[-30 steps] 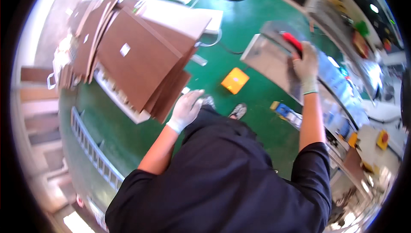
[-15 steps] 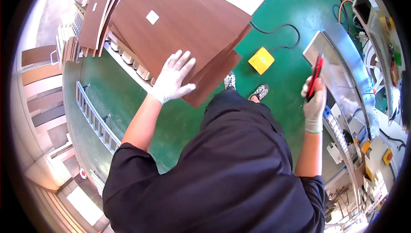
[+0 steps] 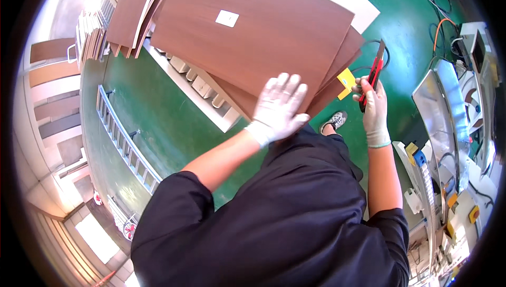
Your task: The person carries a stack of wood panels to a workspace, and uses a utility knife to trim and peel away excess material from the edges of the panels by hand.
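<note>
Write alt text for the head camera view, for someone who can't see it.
A person's gloved left hand presses flat on a stack of brown wood-grain panels, while the gloved right hand grips a red and black utility knife beside the stack's corner, above a green floor.

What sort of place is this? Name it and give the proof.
Probably a workshop for wood panels or furniture: a stack of brown wood-grain sheets under the gloved left hand, a green painted floor, and metal machinery with cables at right.

Stacked brown wood-grain panels point(image 3: 263, 28), fanned at the corner; red-and-black utility knife point(image 3: 373, 74) upright.
</note>
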`<action>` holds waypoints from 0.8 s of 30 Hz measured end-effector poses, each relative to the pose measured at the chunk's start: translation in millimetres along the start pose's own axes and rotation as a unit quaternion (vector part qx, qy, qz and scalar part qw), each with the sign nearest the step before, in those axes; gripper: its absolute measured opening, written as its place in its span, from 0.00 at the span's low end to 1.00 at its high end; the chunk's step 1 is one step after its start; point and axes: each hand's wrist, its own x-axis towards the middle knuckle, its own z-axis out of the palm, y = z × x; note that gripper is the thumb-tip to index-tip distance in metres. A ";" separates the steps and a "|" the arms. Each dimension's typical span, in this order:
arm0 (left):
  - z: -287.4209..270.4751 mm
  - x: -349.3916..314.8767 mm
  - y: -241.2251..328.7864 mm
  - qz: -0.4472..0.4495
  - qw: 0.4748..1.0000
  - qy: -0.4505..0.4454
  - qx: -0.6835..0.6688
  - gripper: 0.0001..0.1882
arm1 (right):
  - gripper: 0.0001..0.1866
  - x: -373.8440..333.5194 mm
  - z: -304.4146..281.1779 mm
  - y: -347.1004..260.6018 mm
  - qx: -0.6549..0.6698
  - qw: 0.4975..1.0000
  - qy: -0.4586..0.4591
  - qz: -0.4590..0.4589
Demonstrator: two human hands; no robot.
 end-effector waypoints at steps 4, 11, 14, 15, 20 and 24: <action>1.6 20.6 25.7 -0.015 0.998 -0.002 -0.069 0.42 | 0.12 10.0 28.3 17.3 -0.021 0.999 -0.046 0.000; -34.2 42.3 -57.5 0.089 0.952 0.080 -0.283 0.13 | 0.18 -28.8 65.2 50.2 -0.081 0.993 -0.081 -0.014; -73.8 36.1 -169.3 -0.088 0.990 0.112 0.012 0.17 | 0.21 -29.0 59.9 49.0 -0.025 0.993 -0.112 -0.032; -69.6 16.4 -220.5 -0.138 0.973 0.160 0.095 0.21 | 0.23 -28.7 52.8 47.1 -0.069 0.987 -0.144 -0.017; -77.1 -84.8 -390.1 -0.272 0.943 0.176 0.071 0.29 | 0.22 -23.7 16.2 49.3 -0.064 0.994 -0.084 -0.031; -62.7 -75.6 -375.5 -0.369 0.901 0.122 -0.192 0.27 | 0.20 -34.5 -33.6 24.5 -0.036 0.998 0.024 -0.042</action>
